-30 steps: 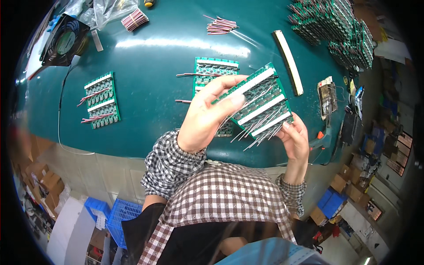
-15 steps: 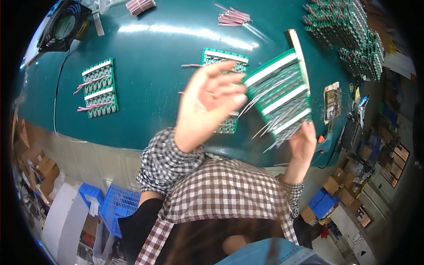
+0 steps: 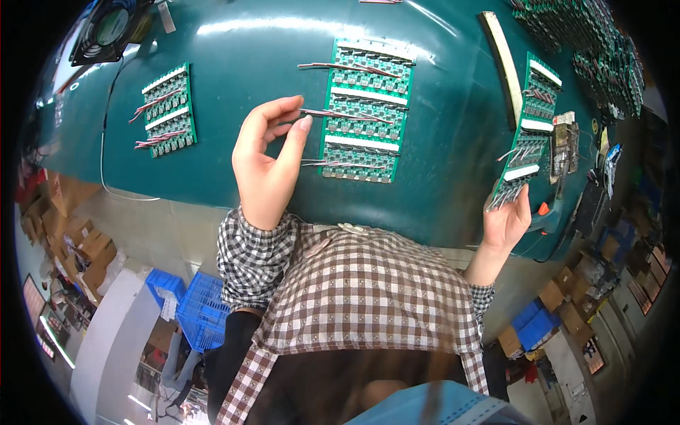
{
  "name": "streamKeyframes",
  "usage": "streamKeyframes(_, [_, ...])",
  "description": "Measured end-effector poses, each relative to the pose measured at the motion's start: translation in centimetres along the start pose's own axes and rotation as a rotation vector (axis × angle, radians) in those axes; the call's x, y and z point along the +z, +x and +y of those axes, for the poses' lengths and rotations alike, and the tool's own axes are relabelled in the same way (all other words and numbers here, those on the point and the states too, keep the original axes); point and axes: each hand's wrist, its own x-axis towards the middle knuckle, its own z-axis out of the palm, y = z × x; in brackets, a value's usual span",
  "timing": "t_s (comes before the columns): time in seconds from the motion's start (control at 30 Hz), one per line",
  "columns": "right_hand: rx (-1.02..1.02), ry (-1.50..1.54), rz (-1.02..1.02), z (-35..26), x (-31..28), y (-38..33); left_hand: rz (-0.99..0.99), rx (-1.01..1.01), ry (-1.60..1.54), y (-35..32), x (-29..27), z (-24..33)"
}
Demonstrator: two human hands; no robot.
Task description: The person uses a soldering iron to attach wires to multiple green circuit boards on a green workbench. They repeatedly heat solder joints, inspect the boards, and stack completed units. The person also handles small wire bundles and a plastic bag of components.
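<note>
My left hand [image 3: 269, 159] hovers over the table with thumb and forefinger pinched around the ends of thin pink-and-dark wires [image 3: 315, 112]. These wires lie across the middle row of a green circuit board panel [image 3: 365, 127] flat on the table, which has white strips and further wire bundles on its other rows. My right hand [image 3: 506, 223] grips the lower end of a second circuit board panel [image 3: 536, 126], held up at a steep tilt at the right, with loose wire ends sticking out. The fingers behind that panel are partly hidden.
A smaller wired board [image 3: 168, 110] lies at the left, near a black fan [image 3: 110, 32] and its cable. A cream bar [image 3: 501, 67] lies beside the raised panel. Stacked boards [image 3: 609, 71] crowd the far right, near an orange-tipped tool [image 3: 544, 210].
My right hand has carried the panel rightward and tilted it more edge-on. My left hand has moved left, away from it, to the wire ends. The flat panel is now uncovered.
</note>
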Motion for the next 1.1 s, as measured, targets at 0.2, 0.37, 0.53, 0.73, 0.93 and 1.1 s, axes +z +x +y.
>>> streamKeyframes(0.2, [-0.011,0.061,-0.026,0.3,-1.8,-0.8,0.006,0.465,0.388,-0.5,-0.1,0.1])
streamKeyframes(0.37, [-0.006,0.032,-0.016,0.7,-1.6,-0.5,-0.408,0.638,0.5,-2.7,0.4,-1.0])
streamKeyframes(0.53, [-0.022,-0.051,0.023,0.8,-1.7,0.0,-0.422,0.594,0.476,-3.0,0.1,-1.6])
streamKeyframes(0.73, [-0.037,-0.038,0.07,0.9,-1.2,0.4,-0.163,0.462,0.375,-1.0,-0.4,-1.5])
streamKeyframes(0.93, [-0.011,-0.04,0.102,1.0,-0.8,1.1,-0.201,0.392,0.569,1.8,0.1,-1.2])
streamKeyframes(1.1, [-0.022,-0.023,0.095,0.8,-1.1,1.1,-0.194,0.395,0.515,1.5,0.7,-1.8])
